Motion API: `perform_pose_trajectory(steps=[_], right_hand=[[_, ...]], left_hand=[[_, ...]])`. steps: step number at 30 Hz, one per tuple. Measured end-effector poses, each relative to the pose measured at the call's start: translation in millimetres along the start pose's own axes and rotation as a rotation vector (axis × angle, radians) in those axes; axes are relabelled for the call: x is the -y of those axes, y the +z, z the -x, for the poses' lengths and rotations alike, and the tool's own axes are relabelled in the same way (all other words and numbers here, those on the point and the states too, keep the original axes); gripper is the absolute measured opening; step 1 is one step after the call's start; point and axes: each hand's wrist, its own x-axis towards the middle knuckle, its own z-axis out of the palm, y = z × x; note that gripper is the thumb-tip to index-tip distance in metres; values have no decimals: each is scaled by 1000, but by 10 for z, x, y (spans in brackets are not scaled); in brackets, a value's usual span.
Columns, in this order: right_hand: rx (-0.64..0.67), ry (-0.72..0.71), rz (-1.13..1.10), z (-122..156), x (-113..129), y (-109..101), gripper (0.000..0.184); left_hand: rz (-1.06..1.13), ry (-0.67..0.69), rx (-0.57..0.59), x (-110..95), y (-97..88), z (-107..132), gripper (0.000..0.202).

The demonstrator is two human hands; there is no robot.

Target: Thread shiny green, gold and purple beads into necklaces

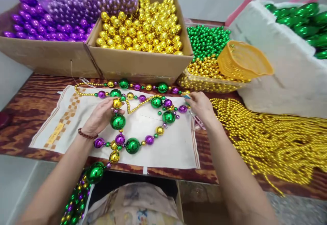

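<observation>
My left hand [100, 116] pinches a gold bead [117, 103] on a strand of green, purple and gold beads [133, 145] that loops over a white cloth [163, 146]. A large green bead [118, 121] hangs just below my fingers. My right hand [201, 107] is closed near the strand's far end by a purple bead [183, 108]; what it pinches is too small to name. The strand trails off the table edge at a green bead [95, 172] toward my lap.
Cardboard boxes of purple beads [51, 17] and gold beads [140, 24] stand at the back. Green and gold small beads [206, 41] lie beside a yellow basket [242, 61]. Gold bead strands [270, 143] pile on the right. A white bag [281, 64] holds green pieces.
</observation>
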Motion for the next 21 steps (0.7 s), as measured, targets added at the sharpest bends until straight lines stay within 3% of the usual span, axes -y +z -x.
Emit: perform_pose_trajectory(steps=[3,8,12,15,18,21], right_hand=[[129,-45,114,-45,93,60,25],[170,-77,223,-193,418,137,26],[199,-48,222,-263,471,65,24],[147,-5,160,-217,317,-81,26],[63,63,25,-17,13,-224,23],[120,158,37,297,-291,-238,21]], left_hand=[[-10,-7,2,2,83,11,33],[-16,-6,-13,-58,143,57,33],[-14,6,-32,-89,123,105,31],[-13,-12,-29,-94,104,131,33],[-12,-18,-31,-95,85,139,34],[0,-27,-37,-84,91,131,34]])
